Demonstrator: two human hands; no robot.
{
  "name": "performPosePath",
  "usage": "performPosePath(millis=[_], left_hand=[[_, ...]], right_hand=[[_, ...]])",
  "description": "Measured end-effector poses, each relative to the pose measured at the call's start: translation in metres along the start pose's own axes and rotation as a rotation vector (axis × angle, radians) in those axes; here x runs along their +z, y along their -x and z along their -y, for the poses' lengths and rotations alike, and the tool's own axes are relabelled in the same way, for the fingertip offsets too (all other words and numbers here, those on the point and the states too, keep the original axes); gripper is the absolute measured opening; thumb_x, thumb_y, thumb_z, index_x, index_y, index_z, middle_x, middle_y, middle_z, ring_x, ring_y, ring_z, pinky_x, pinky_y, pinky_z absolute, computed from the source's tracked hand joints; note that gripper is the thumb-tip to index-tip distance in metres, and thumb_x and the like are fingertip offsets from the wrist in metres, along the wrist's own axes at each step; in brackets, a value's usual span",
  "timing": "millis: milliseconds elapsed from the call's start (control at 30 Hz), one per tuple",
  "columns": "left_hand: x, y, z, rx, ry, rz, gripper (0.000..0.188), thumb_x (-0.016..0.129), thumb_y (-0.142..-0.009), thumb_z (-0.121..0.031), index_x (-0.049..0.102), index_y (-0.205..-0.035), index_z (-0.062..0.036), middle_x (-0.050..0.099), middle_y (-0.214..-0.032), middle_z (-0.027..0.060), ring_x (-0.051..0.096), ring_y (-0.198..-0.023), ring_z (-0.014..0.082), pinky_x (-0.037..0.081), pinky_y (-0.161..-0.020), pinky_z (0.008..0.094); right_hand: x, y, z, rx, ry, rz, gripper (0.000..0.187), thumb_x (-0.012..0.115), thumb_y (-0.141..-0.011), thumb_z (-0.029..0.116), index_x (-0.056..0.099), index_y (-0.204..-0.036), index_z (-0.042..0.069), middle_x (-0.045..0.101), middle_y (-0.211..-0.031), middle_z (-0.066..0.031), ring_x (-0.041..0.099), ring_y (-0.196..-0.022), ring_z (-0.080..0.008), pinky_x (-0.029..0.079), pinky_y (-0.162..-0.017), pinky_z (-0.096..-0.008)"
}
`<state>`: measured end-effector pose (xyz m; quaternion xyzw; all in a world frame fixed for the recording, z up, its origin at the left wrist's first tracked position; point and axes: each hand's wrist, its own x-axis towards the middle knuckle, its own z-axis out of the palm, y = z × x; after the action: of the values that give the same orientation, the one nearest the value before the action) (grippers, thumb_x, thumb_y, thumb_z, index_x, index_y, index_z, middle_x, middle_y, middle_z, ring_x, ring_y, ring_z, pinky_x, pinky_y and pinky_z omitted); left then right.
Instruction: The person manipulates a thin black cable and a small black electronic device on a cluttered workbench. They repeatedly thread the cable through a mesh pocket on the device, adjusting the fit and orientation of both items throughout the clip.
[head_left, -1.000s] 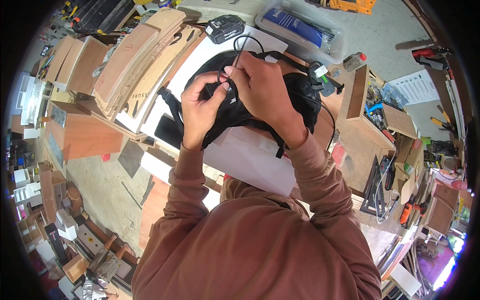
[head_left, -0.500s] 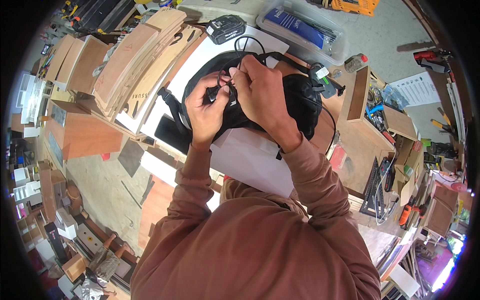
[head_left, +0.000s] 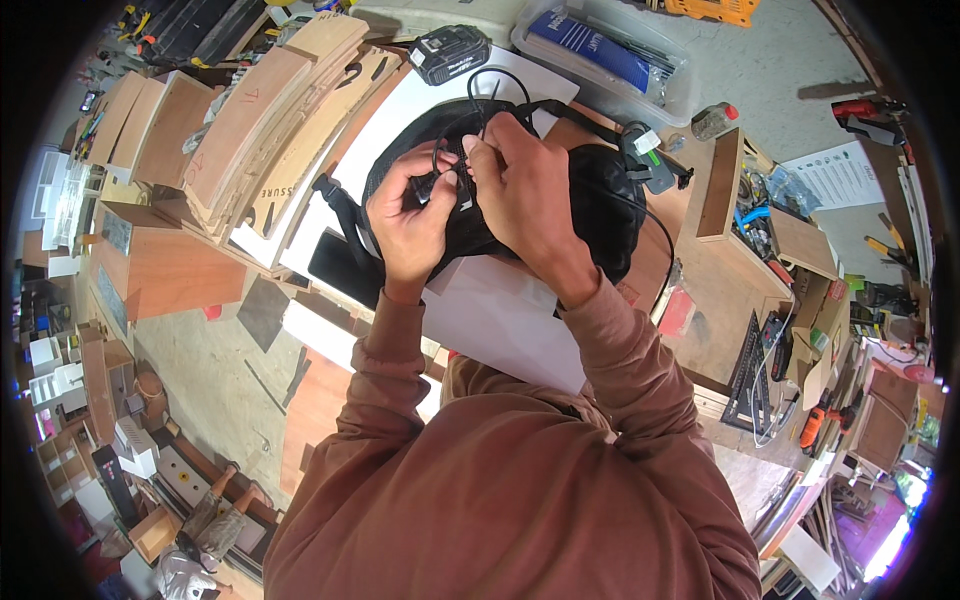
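A black bag (head_left: 600,205) with straps lies on the bench before me. Above it, my left hand (head_left: 412,220) is closed, its thumb and fingers pinching a black cable (head_left: 502,72). My right hand (head_left: 527,190) is closed on the same cable, its fingertips almost meeting those of the left. Loops of the cable rise over my knuckles, and its exact ends are hidden by my fingers. Another stretch of dark cord runs from the bag's right side, near a dark grey adapter-like block (head_left: 655,172). A black phone-like slab (head_left: 340,262) lies by the bag's left side.
A black tool battery (head_left: 450,54) stands beyond the bag, next to a clear plastic bin (head_left: 680,105). Stacked plywood pieces (head_left: 262,115) lie at the left. A red-capped bottle (head_left: 713,123) and an open wooden box (head_left: 722,190) are at the right. A person (head_left: 215,515) shows at far lower left.
Both hands keep nearly the same pinch on the cable, with only a slight shift of the fingers. The view has tilted a little.
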<state>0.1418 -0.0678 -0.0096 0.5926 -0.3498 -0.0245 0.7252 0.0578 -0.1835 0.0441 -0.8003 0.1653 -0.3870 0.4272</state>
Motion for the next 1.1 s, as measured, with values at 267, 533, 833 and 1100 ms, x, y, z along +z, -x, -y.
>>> performPosePath(millis=[267,533,833,1100], left_hand=[[-0.002,-0.001,-0.001,-0.085,0.073,0.020,0.020,0.068,-0.091,0.008,0.067,-0.111,0.0019,0.071,-0.114,0.0084,0.062,-0.107,0.0134,0.050,-0.095,0.0287],[0.000,-0.001,0.001,-0.041,0.010,0.000,0.015,0.069,-0.090,0.007,0.069,-0.105,0.0011,0.072,-0.108,0.0055,0.063,-0.097,0.0113,0.052,-0.089,0.0273],[0.003,0.000,-0.008,-0.058,-0.003,-0.018,0.020,0.067,-0.088,0.009,0.070,-0.106,0.0027,0.074,-0.116,0.0110,0.066,-0.101,0.0134,0.053,-0.093,0.0294],[0.002,0.001,-0.006,-0.068,-0.017,-0.021,0.022,0.067,-0.087,0.009,0.070,-0.108,0.0030,0.074,-0.122,0.0147,0.068,-0.110,0.0171,0.052,-0.100,0.0321]], right_hand=[[-0.018,-0.018,0.016,-0.278,0.075,0.109,0.016,0.073,-0.091,0.009,0.062,-0.083,0.001,0.060,-0.071,-0.0148,0.062,-0.063,-0.0335,0.048,-0.055,-0.0425],[-0.015,-0.018,0.021,-0.236,0.075,0.163,0.022,0.073,-0.094,0.012,0.062,-0.079,0.001,0.063,-0.071,-0.0117,0.062,-0.061,-0.0297,0.047,-0.056,-0.0385],[-0.007,-0.014,0.024,-0.214,0.074,0.100,0.017,0.073,-0.093,0.009,0.062,-0.081,0.002,0.065,-0.073,-0.0124,0.067,-0.061,-0.0310,0.051,-0.052,-0.0397],[-0.003,-0.011,0.024,-0.198,0.031,0.063,0.018,0.074,-0.092,0.008,0.062,-0.081,0.002,0.064,-0.073,-0.0119,0.067,-0.058,-0.0287,0.050,-0.050,-0.0379]])
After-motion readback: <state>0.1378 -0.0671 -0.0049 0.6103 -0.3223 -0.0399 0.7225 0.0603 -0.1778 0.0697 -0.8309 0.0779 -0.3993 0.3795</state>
